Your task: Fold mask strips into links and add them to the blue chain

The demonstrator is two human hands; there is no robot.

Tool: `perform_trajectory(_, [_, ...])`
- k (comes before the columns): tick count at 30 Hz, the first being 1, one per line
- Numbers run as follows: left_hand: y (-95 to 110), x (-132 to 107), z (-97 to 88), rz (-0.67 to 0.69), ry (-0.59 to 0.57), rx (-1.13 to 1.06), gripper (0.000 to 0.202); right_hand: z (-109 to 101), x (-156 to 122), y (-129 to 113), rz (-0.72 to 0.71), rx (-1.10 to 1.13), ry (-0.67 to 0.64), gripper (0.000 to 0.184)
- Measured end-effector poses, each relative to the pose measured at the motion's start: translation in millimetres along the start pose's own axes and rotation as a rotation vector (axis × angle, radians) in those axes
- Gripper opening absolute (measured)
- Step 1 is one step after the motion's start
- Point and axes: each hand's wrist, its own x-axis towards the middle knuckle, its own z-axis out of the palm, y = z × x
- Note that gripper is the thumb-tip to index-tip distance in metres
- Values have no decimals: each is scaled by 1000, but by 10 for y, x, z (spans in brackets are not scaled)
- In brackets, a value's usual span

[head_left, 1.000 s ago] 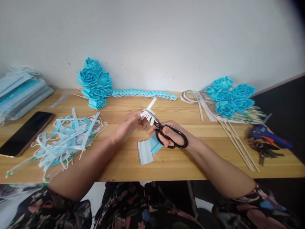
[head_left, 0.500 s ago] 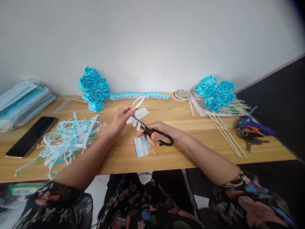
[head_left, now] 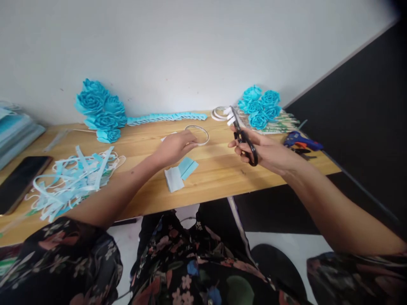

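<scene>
My right hand [head_left: 270, 151] is closed on black scissors [head_left: 244, 137], blades pointing up and away, with small white snipped strips [head_left: 228, 116] stuck at the blade tip. My left hand [head_left: 176, 146] lies low on the wooden table [head_left: 210, 169], fingers curled together at the left edge of a thin tape ring [head_left: 197, 134]. A white scrap peeks out under that hand. Two folded mask pieces [head_left: 179, 172], one white and one blue, lie just in front of it.
Blue paper roses stand at the back left [head_left: 98, 110] and back right [head_left: 259, 106], a pleated blue strip [head_left: 165, 117] between them. Cut mask strips [head_left: 73, 178], a phone [head_left: 19, 180] and stacked masks [head_left: 14, 133] lie left. A glue gun [head_left: 302, 142] lies far right.
My right hand has swung the scissors up and to the right, carrying the snipped strips on the blade. My left hand has come down to the table with the tape ring. The view has turned right.
</scene>
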Motion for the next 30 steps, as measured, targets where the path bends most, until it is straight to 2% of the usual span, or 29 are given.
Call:
perform_trajectory(2, [-19, 177, 176, 48, -14, 83, 25, -60, -69, 123, 72, 72, 25, 48])
perform_trajectory(5, [-87, 410, 388, 12, -89, 240, 29, -84, -132, 206, 124, 222, 5, 40])
perform_trajectory(7, [-132, 490, 411, -20, -119, 291, 35, -76, -164, 215, 128, 288, -12, 39])
perform_trajectory(9, [-156, 489, 316, -67, -73, 268, 46, -63, -179, 226, 133, 314, -31, 35])
perform_trajectory(11, [-151, 414, 141, -105, -12, 193, 49, -53, -168, 257, 161, 291, -62, 32])
perform_trajectory(13, [-127, 284, -53, -161, 2, 141, 46, -52, -125, 288, 222, 205, -109, 31])
perform_trajectory(17, [-78, -46, -305, -295, 59, 84, 36, -70, 38, 248, 340, -137, -191, 30])
perform_trajectory(21, [-20, -355, -350, -354, 1, 69, 32, -78, 275, 164, 349, -418, -224, 27])
perform_trajectory(25, [52, -579, -319, -327, -149, 100, 31, -38, 499, 274, 183, -532, -321, 31])
perform_trajectory(27, [67, -654, -301, -307, -214, 165, 33, -15, 567, 360, 111, -581, -307, 33])
perform_trajectory(30, [69, -719, -279, -286, -315, 268, 32, 4, 596, 432, 33, -766, -208, 33])
